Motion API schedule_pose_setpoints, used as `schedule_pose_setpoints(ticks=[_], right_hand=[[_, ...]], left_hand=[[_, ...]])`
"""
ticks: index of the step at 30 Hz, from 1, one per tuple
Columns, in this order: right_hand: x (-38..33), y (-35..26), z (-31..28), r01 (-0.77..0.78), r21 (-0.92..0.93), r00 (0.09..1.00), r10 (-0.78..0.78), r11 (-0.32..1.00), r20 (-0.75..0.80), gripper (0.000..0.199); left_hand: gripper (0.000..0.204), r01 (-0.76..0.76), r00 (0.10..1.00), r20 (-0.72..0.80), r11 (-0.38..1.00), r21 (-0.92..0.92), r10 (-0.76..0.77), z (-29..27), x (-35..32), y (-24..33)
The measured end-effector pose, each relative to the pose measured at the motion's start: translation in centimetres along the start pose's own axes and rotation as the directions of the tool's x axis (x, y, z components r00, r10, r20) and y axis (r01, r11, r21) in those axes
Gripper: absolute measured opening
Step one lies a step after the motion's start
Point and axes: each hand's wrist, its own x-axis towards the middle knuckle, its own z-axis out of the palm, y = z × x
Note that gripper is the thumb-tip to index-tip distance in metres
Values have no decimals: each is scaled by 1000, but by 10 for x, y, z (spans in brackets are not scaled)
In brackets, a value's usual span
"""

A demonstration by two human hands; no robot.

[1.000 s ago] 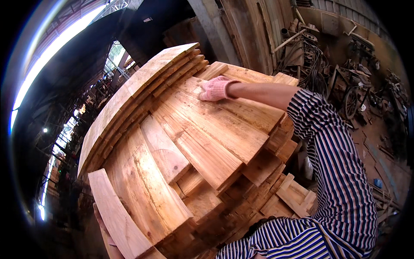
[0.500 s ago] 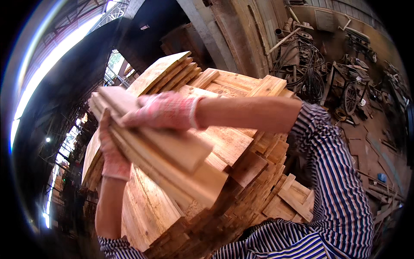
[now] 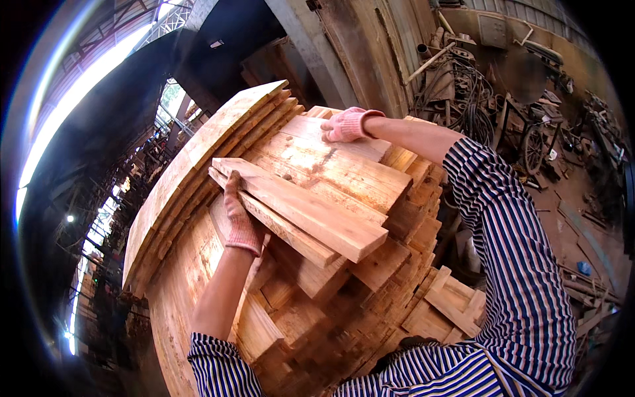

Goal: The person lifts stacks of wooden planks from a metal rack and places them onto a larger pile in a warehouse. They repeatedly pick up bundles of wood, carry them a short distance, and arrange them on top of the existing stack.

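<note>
Two gloved hands work on a tall stack of rough-sawn planks (image 3: 198, 264) that fills the middle of the view. The left hand (image 3: 239, 215), in a pink knit glove, sits at about 9 o'clock from the centre, fingers curled under and around the near edge of a small bundle of boards (image 3: 304, 212); it grips the bundle from the side. The bundle lies slanted across the stack top, its cut ends pointing toward 4 o'clock, resting on the wider planks beneath. The right hand (image 3: 347, 124), also pink-gloved, lies at 12 o'clock, palm down and fingers together, pressed flat on the top plank (image 3: 331, 162) at the far edge of the stack; it holds nothing, only bears on the wood. Both forearms are bare, sleeves of a blue-and-white striped shirt (image 3: 522, 264) pushed up. Shorter offcuts (image 3: 450, 298) step down the stack's side toward 5 o'clock. Scrap metal and a wheeled frame (image 3: 529, 139) stand on the dirt floor at 2 o'clock.
</note>
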Motion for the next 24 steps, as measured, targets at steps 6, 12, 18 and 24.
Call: schedule_pose_setpoints(ticks=[6, 12, 18, 24], right_hand=[[-72, -127, -45, 188, 796, 959, -283, 576, -22, 97], [-85, -101, -66, 90, 955, 963, -268, 283, -12, 67], [-27, 7, -53, -52, 277, 999, 51, 959, 12, 82], [33, 76, 5, -162, 298, 984, 175, 941, -16, 65]], left_hand=[[61, 28, 991, -133, 998, 63, -19, 16, -6, 22], [78, -2, 992, 124, 1000, 18, -1, 54, 0, 24], [82, -112, 991, 74, 993, 34, 109, -11, 29, -23], [98, 337, 922, 300, 886, -319, -243, 24, 16, -30]])
